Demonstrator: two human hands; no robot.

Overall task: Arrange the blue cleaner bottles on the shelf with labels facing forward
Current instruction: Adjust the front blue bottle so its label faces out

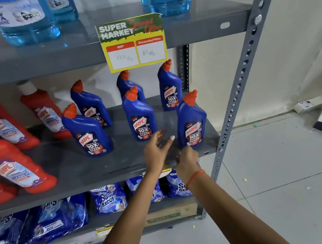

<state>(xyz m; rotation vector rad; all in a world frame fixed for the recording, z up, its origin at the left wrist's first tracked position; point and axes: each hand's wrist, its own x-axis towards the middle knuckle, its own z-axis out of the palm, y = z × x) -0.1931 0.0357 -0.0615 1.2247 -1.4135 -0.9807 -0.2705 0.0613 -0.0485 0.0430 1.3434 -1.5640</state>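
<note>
On the middle shelf (81, 172), right of the red bottles (20, 171), six blue bottles (88, 132) stand upright in two rows, five with labels forward; the back middle one's label is hidden. Your left hand (156, 149) hovers open and empty, fingers spread, just below and right of the front middle bottle (140, 118), not touching it. Your right hand (187, 160), loosely curled and holding nothing, sits at the shelf edge just below the front right bottle (192, 124), its fingertips near the base; whether they touch, you cannot tell.
</note>
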